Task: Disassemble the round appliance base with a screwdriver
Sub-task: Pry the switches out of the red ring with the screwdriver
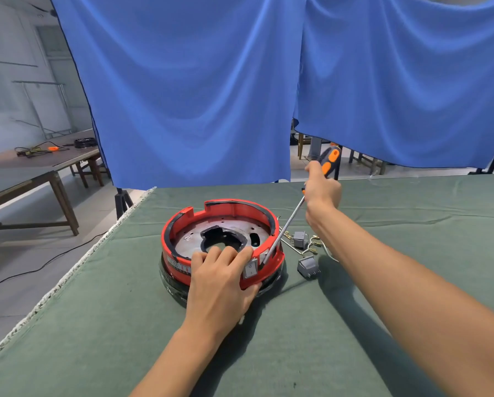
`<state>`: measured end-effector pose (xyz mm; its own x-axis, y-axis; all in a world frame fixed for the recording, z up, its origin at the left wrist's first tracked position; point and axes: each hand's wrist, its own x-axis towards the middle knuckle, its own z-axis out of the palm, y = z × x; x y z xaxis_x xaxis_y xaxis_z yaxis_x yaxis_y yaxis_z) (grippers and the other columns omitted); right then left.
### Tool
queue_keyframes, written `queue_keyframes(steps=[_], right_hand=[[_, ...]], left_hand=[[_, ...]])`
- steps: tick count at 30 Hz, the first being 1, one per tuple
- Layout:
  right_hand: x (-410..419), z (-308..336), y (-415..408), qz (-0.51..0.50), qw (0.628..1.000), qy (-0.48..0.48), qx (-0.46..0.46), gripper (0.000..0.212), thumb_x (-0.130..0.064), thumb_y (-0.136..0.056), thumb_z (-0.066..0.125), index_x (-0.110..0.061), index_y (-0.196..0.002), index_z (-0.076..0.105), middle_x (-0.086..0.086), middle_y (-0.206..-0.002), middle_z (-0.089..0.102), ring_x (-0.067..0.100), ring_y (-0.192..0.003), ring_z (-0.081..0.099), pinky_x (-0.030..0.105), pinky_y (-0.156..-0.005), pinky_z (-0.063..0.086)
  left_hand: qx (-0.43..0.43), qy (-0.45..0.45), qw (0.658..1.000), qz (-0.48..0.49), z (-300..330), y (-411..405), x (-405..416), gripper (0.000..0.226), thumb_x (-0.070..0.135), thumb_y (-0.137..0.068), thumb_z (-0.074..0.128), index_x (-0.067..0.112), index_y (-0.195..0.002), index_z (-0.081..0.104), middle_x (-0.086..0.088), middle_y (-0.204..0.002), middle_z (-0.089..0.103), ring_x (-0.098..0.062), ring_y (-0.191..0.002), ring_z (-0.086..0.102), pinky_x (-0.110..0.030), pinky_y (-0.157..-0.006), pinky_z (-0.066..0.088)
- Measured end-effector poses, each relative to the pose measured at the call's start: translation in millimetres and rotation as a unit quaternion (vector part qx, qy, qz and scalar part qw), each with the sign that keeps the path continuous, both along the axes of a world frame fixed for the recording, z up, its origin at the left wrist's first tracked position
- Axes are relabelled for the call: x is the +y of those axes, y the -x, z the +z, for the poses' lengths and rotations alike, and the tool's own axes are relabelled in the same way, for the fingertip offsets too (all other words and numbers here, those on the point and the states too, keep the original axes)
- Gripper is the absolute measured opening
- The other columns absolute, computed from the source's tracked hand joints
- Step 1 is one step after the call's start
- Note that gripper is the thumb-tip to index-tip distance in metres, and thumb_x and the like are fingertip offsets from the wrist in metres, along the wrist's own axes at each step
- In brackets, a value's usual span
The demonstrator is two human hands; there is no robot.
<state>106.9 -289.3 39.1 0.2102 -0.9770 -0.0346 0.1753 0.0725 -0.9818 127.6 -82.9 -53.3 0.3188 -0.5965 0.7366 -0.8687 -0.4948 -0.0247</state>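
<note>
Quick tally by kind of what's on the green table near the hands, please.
Round red plastic appliance base: 1
Long steel screwdriver with orange-and-black handle: 1
Loose grey plastic switch blocks: 2
Total: 4

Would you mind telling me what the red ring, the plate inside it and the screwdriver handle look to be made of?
Red ring: probably moulded plastic, matte, with ribs and notches.
Plate: metal, dull grey with brownish stains and punched holes.
Screwdriver handle, gripped by the right hand: black with orange inserts, likely plastic or rubber; its shaft is shiny steel.
</note>
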Motion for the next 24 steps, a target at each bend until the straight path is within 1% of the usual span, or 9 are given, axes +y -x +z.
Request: queue_keyframes(steps=[4, 7, 8, 11, 13, 17, 20, 22, 24], right_hand=[[9, 3, -21, 0.052, 0.997, 0.038, 0.035, 0.029, -0.04, -0.074, 0.062, -0.016, -0.063, 0.049, -0.003, -0.054, 0.049, 0.017, -0.05, 0.043, 0.029, -0.049, 0.03], [7, 11, -17, 0.061, 0.995, 0.072, 0.044, 0.028, -0.04, -0.075, 0.06, -0.017, -0.062, 0.049, -0.004, -0.053, 0.05, 0.017, -0.052, 0.043, 0.029, -0.05, 0.031], [5, 12, -11, 0.056, 0.995, 0.077, 0.037, 0.028, -0.039, -0.075, 0.059, -0.018, -0.061, 0.049, -0.006, -0.049, 0.05, 0.015, -0.049, 0.044, 0.028, -0.05, 0.031], [-2, 10, 14, 0.007, 0.997, 0.068, -0.022, 0.031, -0.037, -0.075, 0.06, -0.018, -0.053, 0.051, -0.011, -0.036, 0.048, 0.004, -0.032, 0.04, 0.028, -0.05, 0.032], [-7, 4, 34, -0.034, 0.997, 0.043, -0.057, 0.033, -0.038, -0.075, 0.061, -0.018, -0.052, 0.052, -0.012, -0.034, 0.048, 0.004, -0.032, 0.04, 0.028, -0.049, 0.032], [-12, -17, 67, -0.073, 0.989, -0.053, -0.115, 0.03, -0.044, -0.072, 0.058, -0.018, -0.056, 0.053, -0.01, -0.041, 0.051, 0.013, -0.046, 0.04, 0.027, -0.047, 0.026], [-9, -36, 78, -0.089, 0.979, -0.118, -0.137, 0.029, -0.045, -0.07, 0.058, -0.017, -0.062, 0.052, -0.005, -0.05, 0.052, 0.014, -0.045, 0.039, 0.027, -0.044, 0.025], [-5, -45, 80, -0.096, 0.975, -0.144, -0.141, 0.029, -0.045, -0.071, 0.057, -0.017, -0.064, 0.05, -0.004, -0.053, 0.052, 0.013, -0.042, 0.038, 0.026, -0.042, 0.026], [-1, -51, 80, -0.108, 0.97, -0.164, -0.146, 0.029, -0.045, -0.071, 0.056, -0.017, -0.065, 0.05, -0.004, -0.055, 0.053, 0.013, -0.044, 0.041, 0.026, -0.044, 0.028]], left_hand=[[0.008, -0.012, 1.0, 0.002, 2, -1, 0, 0.062, 0.037, -0.048, 0.089, 0.016, -0.103, 0.07, 0.001, -0.081, 0.065, -0.025, -0.072, 0.06, -0.04, -0.064, 0.045], [0.015, -0.021, 1.0, 0.005, 3, -2, 1, 0.061, 0.038, -0.049, 0.088, 0.017, -0.103, 0.07, 0.002, -0.081, 0.065, -0.025, -0.073, 0.061, -0.039, -0.065, 0.046], [0.017, -0.023, 1.0, 0.006, 3, -2, 1, 0.061, 0.038, -0.049, 0.087, 0.017, -0.103, 0.07, 0.002, -0.081, 0.065, -0.025, -0.074, 0.061, -0.038, -0.066, 0.046], [0.021, -0.018, 1.0, 0.006, 3, -3, -1, 0.058, 0.038, -0.051, 0.086, 0.018, -0.103, 0.07, 0.002, -0.081, 0.065, -0.025, -0.074, 0.061, -0.036, -0.067, 0.045], [0.025, -0.016, 1.0, 0.006, 3, -3, -1, 0.056, 0.038, -0.053, 0.085, 0.019, -0.103, 0.069, 0.002, -0.083, 0.065, -0.025, -0.076, 0.061, -0.036, -0.068, 0.044], [0.029, -0.017, 0.999, 0.007, 2, -2, -1, 0.056, 0.037, -0.053, 0.086, 0.018, -0.104, 0.07, 0.001, -0.084, 0.065, -0.026, -0.075, 0.061, -0.037, -0.067, 0.045], [0.029, -0.019, 0.999, 0.013, 2, 0, -1, 0.059, 0.037, -0.053, 0.087, 0.018, -0.106, 0.069, 0.001, -0.085, 0.066, -0.026, -0.075, 0.061, -0.037, -0.067, 0.045], [0.03, -0.022, 0.999, 0.018, 2, 1, 0, 0.06, 0.037, -0.053, 0.086, 0.018, -0.107, 0.069, 0.001, -0.086, 0.066, -0.026, -0.075, 0.061, -0.037, -0.068, 0.045], [0.031, -0.025, 0.999, 0.02, 2, 2, 0, 0.06, 0.038, -0.053, 0.086, 0.018, -0.107, 0.069, 0.002, -0.086, 0.066, -0.025, -0.076, 0.061, -0.037, -0.068, 0.045]])
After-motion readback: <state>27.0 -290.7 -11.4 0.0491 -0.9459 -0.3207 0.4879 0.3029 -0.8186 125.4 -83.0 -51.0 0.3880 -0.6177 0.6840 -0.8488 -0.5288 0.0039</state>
